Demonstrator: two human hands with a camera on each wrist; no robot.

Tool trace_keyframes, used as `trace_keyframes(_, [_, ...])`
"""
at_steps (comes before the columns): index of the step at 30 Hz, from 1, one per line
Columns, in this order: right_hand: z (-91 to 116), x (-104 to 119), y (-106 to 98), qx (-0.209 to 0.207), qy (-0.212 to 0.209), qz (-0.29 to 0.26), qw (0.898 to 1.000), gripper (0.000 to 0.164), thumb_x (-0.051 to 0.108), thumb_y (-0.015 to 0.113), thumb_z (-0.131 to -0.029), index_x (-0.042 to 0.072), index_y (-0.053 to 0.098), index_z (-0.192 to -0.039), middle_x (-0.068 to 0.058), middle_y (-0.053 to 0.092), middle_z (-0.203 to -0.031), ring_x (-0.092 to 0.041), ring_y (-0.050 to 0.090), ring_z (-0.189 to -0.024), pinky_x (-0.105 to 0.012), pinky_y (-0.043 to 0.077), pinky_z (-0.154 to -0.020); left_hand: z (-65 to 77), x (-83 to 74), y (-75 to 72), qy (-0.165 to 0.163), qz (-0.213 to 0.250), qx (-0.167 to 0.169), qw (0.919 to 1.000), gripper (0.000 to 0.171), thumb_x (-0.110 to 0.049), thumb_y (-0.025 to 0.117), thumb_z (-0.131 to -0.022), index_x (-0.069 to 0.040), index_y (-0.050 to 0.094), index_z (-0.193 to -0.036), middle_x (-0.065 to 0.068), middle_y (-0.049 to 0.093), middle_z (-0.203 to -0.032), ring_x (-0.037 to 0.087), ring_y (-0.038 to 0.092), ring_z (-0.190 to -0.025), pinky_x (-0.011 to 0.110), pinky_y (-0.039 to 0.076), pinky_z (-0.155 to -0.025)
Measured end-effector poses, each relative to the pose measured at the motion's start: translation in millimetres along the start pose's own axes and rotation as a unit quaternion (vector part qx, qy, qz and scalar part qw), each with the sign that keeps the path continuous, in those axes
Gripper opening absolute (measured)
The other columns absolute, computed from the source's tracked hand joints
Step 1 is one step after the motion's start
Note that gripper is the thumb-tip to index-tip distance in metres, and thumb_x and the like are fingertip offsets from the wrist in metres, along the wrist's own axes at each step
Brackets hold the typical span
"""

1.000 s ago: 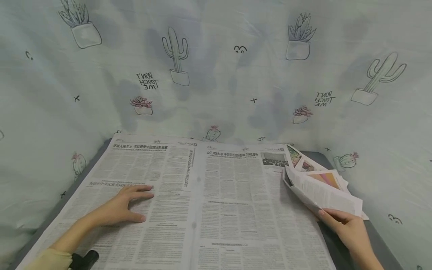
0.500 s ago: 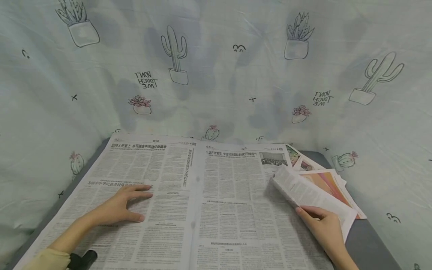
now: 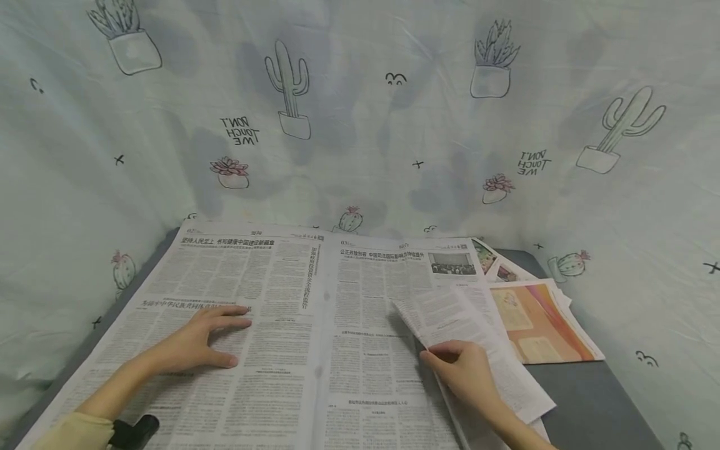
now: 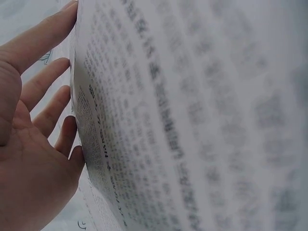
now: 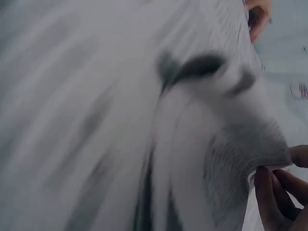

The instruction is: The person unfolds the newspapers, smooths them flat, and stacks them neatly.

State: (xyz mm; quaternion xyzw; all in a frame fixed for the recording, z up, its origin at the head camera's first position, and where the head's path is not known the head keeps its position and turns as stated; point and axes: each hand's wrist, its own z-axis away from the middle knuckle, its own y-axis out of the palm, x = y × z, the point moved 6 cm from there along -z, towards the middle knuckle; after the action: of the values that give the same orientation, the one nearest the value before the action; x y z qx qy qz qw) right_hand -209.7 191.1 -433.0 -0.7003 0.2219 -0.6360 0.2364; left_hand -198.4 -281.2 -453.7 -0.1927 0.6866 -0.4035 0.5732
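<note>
A large newspaper [image 3: 292,375] lies spread over the grey table, covered in printed columns. On its left page rests my left hand [image 3: 197,340], fingers spread; the left wrist view shows the hand's fingertips [image 4: 67,91] along the paper's surface. My right hand [image 3: 464,372] pinches the edge of the right page between thumb and fingers. That page is lifted and folded over toward the middle, its underside print [image 3: 450,312] showing. In the right wrist view the pinched paper [image 5: 260,149] bends up in a curve beside the fingers.
Colourful printed sheets [image 3: 540,325], the top one orange, lie at the right back of the grey table [image 3: 590,400]. A pale curtain [image 3: 360,125] with cactus drawings hangs behind and on both sides. A black strap device [image 3: 135,431] sits on the left wrist.
My right hand has moved left, carrying the page edge toward the middle and folding it over. More of the orange sheet and the table is uncovered. My left hand stays in place.
</note>
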Motion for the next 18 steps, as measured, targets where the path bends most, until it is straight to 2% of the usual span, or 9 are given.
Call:
trace_keyframes(5, [-4,14,31,0.023,0.022,-0.076,0.997,0.013,0.021,0.083,-0.08,0.01,0.078,-0.084,0.001,0.071,-0.075,-0.015,0.065,-0.063,-0.027,0.054,-0.055,-0.1,-0.7,-0.5,-0.003,0.0,0.0,1.0,0.075,-0.053,0.084,-0.068,-0.012,0.065,-0.129,0.01,0.045,-0.145,0.043,0.029,-0.133,0.068,0.024,-0.1])
trace_keyframes(12, [-11,36,71,0.066,0.038,-0.164,0.983,0.026,0.026,0.08,-0.084,0.002,0.076,-0.094,-0.006,0.072,-0.086,-0.02,0.068,-0.073,-0.03,0.057,-0.06,-0.8,0.5,-0.4,-0.014,0.0,0.004,0.9999,0.076,-0.054,0.084,-0.068,-0.013,0.065,-0.13,0.01,0.044,-0.145,0.044,0.028,-0.134,0.069,0.024,-0.1])
trace_keyframes(18, [-16,59,102,0.055,0.038,-0.201,0.977,0.023,0.016,0.08,-0.082,-0.003,0.074,-0.093,-0.006,0.07,-0.075,-0.02,0.067,-0.066,-0.031,0.057,-0.059,-0.1,0.0,-1.3,-0.01,0.004,0.005,0.9999,0.076,-0.053,0.084,-0.068,-0.013,0.065,-0.13,0.011,0.044,-0.146,0.043,0.028,-0.133,0.068,0.024,-0.1])
